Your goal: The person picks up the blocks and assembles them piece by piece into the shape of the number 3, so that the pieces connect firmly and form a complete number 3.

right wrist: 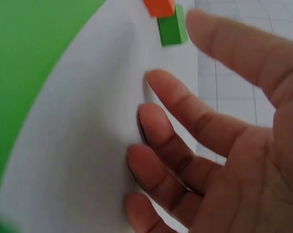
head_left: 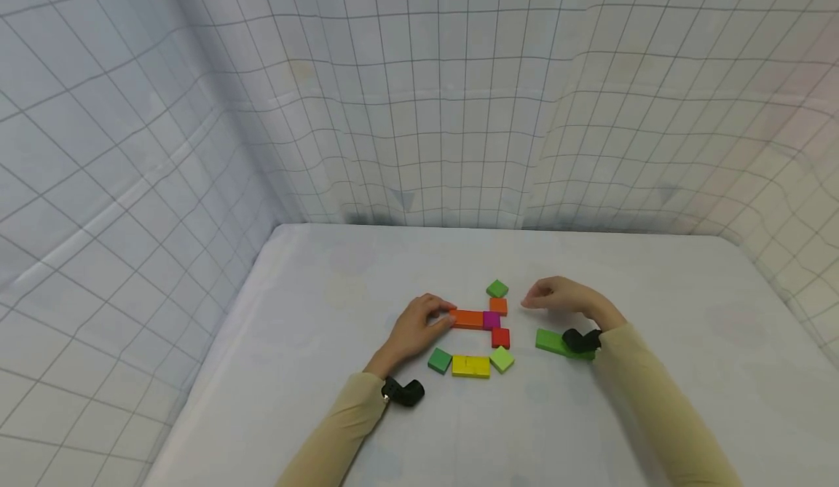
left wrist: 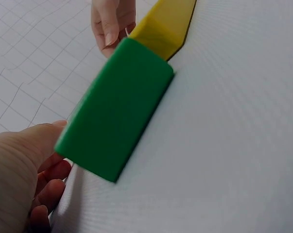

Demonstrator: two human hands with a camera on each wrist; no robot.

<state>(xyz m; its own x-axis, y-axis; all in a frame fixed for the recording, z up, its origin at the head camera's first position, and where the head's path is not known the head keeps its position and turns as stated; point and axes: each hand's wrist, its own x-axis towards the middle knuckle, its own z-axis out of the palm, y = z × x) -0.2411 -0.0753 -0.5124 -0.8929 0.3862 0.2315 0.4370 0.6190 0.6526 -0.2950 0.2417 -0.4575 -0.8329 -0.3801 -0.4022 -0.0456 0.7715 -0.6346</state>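
In the head view my left hand [head_left: 416,325] has thumb and forefinger at the left end of a long orange block [head_left: 468,319], pinching it from its two sides. A purple block [head_left: 491,320] meets that block's right end. An orange square block [head_left: 498,306] sits behind the purple one, a red block [head_left: 501,338] in front. Farthest back is a green block [head_left: 497,288], turned cornerwise. Right of these, my right hand [head_left: 560,295] hovers with loosely bent fingers and holds nothing; the right wrist view shows bare space between its thumb and fingers.
Nearer me lie a yellow block [head_left: 470,367], a dark green block [head_left: 440,360] at its left and a light green block [head_left: 502,359] at its right. A long green block [head_left: 550,342] lies under my right wrist. Grid-patterned cloth [head_left: 419,108] hangs behind the white table [head_left: 314,268].
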